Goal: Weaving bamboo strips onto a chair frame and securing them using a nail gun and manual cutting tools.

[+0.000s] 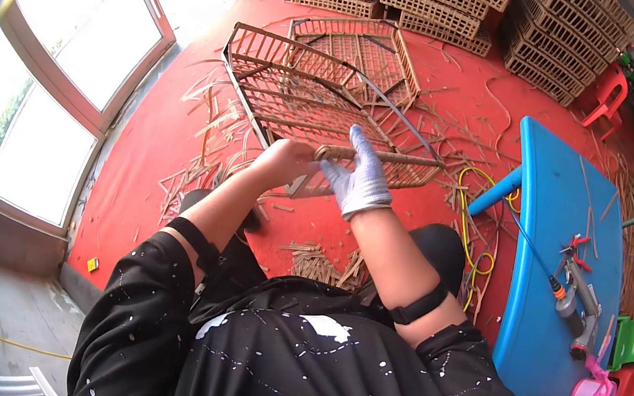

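A rattan lattice frame [312,101] with dark metal edges lies tilted before me. Its near side has a rim [403,160] wound with rattan. My left hand [287,163], bare, is closed at the left end of that rim, with its fingertips partly hidden. Close beside it, my right hand [361,184] wears a pale knitted glove. Its thumb points up across the rim and its fingers curl toward the left hand, gripping the edge. A grey strip [398,111] arches over the frame's right part.
Another lattice frame [361,59] lies behind. Stacked rattan trays [441,5] line the back. A blue table [577,200] at right bears a power tool [567,307] and red-handled pliers [577,246]. A yellow hose [462,210] and rattan offcuts [314,265] lie on the red floor.
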Action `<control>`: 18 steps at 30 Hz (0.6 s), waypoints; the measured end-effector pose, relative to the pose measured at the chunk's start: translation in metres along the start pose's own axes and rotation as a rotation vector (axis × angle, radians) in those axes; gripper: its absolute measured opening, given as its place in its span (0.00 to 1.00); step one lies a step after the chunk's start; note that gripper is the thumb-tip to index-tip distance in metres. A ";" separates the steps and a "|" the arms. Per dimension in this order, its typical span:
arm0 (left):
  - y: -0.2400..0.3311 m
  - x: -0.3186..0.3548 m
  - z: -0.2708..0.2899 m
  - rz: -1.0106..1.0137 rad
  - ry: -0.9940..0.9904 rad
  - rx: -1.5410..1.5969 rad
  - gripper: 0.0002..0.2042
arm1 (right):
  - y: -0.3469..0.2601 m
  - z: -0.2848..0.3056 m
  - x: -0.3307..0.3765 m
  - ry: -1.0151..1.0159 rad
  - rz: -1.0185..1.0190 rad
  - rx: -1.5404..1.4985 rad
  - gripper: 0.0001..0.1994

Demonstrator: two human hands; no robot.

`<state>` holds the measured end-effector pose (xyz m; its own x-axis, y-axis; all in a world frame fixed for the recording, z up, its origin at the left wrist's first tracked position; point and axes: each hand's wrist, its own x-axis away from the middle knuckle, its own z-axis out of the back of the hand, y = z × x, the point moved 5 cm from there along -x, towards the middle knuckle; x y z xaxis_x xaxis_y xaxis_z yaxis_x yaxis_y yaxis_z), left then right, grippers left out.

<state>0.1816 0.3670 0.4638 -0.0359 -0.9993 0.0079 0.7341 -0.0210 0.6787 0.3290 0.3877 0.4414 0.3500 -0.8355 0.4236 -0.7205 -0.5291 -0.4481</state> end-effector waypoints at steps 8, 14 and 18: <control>-0.032 -0.007 0.051 0.072 0.427 -0.063 0.21 | -0.078 0.072 0.017 -0.070 0.088 0.818 0.16; -0.035 -0.032 0.096 0.167 0.686 0.362 0.28 | -0.092 0.108 0.013 -0.082 0.290 0.940 0.20; 0.057 -0.020 0.149 -0.059 0.763 0.029 0.27 | -0.116 0.123 0.017 -0.094 0.517 0.983 0.15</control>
<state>0.1234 0.3902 0.6113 0.4113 -0.7406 -0.5313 0.7273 -0.0847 0.6811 0.4924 0.4160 0.4035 0.2192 -0.9750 -0.0367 -0.0202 0.0330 -0.9993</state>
